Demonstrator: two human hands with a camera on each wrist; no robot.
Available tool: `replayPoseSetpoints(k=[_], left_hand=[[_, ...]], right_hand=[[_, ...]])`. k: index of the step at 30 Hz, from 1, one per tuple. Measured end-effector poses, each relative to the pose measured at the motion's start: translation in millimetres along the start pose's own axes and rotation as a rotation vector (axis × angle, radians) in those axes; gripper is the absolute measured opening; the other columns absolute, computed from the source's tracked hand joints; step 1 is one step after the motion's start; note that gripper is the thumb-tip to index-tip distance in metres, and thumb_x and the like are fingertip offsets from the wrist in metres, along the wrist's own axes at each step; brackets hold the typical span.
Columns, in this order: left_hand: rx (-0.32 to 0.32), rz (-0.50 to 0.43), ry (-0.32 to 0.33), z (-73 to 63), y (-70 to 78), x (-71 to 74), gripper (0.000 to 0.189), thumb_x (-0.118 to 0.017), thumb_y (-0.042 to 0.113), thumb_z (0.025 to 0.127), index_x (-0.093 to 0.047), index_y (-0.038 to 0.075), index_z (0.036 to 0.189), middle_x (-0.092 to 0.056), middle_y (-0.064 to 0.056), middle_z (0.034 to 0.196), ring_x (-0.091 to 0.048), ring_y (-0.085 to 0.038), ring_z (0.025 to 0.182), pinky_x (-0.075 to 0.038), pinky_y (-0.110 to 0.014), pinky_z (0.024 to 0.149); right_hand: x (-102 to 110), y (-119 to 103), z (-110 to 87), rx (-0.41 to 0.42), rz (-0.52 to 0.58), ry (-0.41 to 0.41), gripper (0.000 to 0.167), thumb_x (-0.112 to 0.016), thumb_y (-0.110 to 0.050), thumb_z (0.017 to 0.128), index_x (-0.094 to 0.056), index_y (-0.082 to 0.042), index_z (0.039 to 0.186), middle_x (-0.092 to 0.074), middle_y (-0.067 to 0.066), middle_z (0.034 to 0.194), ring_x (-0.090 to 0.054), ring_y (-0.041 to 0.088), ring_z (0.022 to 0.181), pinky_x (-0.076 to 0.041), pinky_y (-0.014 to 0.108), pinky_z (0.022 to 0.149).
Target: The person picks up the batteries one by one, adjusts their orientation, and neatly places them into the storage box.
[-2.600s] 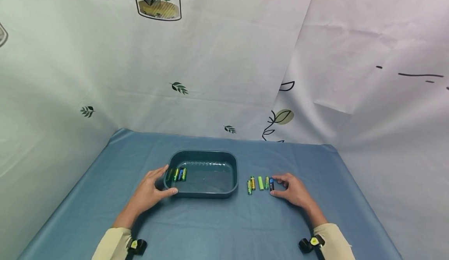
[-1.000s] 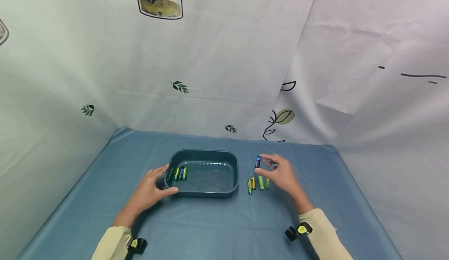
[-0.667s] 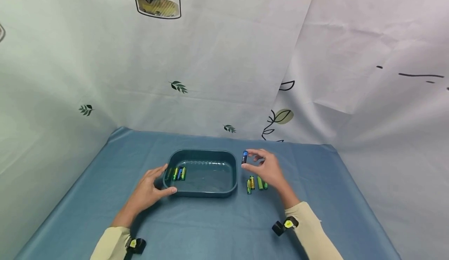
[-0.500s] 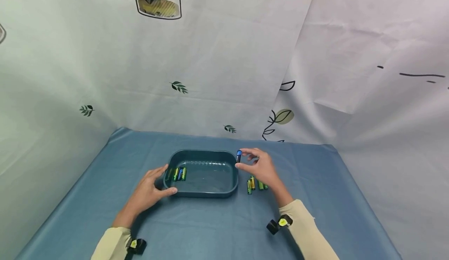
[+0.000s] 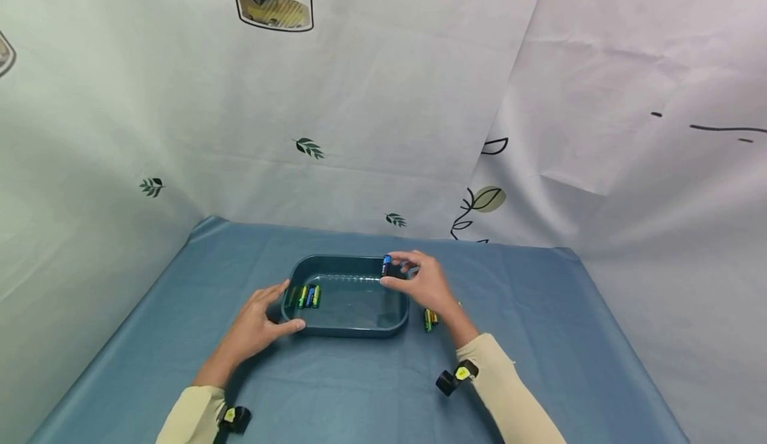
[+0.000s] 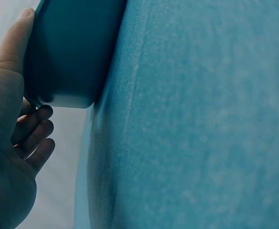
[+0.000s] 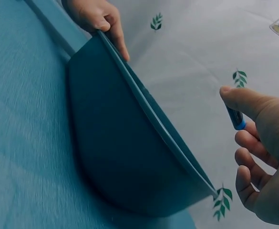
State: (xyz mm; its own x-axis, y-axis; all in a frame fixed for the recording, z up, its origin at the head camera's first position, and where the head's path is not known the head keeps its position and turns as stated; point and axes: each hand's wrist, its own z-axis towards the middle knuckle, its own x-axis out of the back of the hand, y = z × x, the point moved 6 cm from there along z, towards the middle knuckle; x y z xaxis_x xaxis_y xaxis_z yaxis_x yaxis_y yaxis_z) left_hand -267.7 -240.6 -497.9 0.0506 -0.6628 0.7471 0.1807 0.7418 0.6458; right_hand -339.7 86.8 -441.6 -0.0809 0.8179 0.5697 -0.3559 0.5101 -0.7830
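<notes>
A dark teal plastic tray sits on the blue cloth. My left hand holds its left end, thumb at the near rim and fingers round the side; the left wrist view shows the thumb against the tray wall. Between thumb and fingertips my right hand pinches a black battery with a blue end, upright above the tray's far right part. The right wrist view has this battery clear of the rim. Inside the tray at left, several green and blue batteries lie side by side.
Green and gold batteries lie on the cloth right of the tray, partly hidden by my right forearm. A pale printed curtain rises behind the table's far edge. Each wrist wears a small black camera.
My right hand has picked up the black and blue battery from the right end of the row and carried it left, over the tray. My left hand has stayed at the tray's left end.
</notes>
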Motion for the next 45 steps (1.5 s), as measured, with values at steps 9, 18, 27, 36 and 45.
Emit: replayPoseSetpoints(k=[9,18,27,36,45], left_hand=[[-0.014,0.003,0.005,0.5,-0.4,1.0,0.102,-0.085,0.052,0.08,-0.04,0.003,0.157,-0.041,-0.029,0.154,-0.042,-0.049,0.136,-0.043,-0.07,0.097],[0.012,0.009,-0.007,-0.1,0.5,-0.1,0.104,-0.084,0.055,0.079,-0.039,0.003,0.157,-0.04,-0.029,0.155,-0.042,-0.05,0.137,-0.043,-0.07,0.098],[0.021,0.017,0.011,1.3,0.2,-0.7,0.103,-0.086,0.051,0.079,-0.04,0.001,0.156,-0.042,-0.03,0.153,-0.045,-0.05,0.134,-0.043,-0.07,0.099],[0.029,0.014,-0.001,2.6,-0.7,-1.3,0.102,-0.086,0.05,0.08,-0.039,0.002,0.157,-0.041,-0.029,0.154,-0.044,-0.05,0.135,-0.043,-0.07,0.099],[0.025,0.019,0.0,2.8,-0.9,-1.7,0.102,-0.086,0.05,0.08,-0.04,0.001,0.156,-0.041,-0.029,0.154,-0.043,-0.05,0.135,-0.042,-0.071,0.099]], right_hand=[[-24.8,-12.0,7.4,0.019,0.015,-0.053,0.051,-0.087,-0.035,0.084,-0.071,-0.022,0.13,-0.068,-0.004,0.114,-0.06,0.015,0.096,-0.051,0.035,0.073],[-49.1,-20.4,15.8,0.019,0.028,-0.113,0.051,-0.086,-0.035,0.085,-0.071,-0.02,0.131,-0.068,-0.002,0.114,-0.059,0.015,0.096,-0.051,0.033,0.075],[-74.0,-25.9,24.2,0.021,0.051,-0.173,0.052,-0.085,-0.032,0.087,-0.069,-0.014,0.134,-0.067,0.0,0.116,-0.059,0.018,0.096,-0.05,0.03,0.076],[-89.6,-23.2,33.1,0.03,0.042,-0.184,0.05,-0.085,-0.032,0.086,-0.071,-0.015,0.131,-0.069,-0.001,0.113,-0.059,0.011,0.089,-0.051,0.028,0.072],[-100.3,-21.1,36.5,-0.019,0.045,-0.209,0.048,-0.087,-0.033,0.084,-0.072,-0.017,0.127,-0.07,-0.002,0.112,-0.06,0.009,0.088,-0.051,0.028,0.072]])
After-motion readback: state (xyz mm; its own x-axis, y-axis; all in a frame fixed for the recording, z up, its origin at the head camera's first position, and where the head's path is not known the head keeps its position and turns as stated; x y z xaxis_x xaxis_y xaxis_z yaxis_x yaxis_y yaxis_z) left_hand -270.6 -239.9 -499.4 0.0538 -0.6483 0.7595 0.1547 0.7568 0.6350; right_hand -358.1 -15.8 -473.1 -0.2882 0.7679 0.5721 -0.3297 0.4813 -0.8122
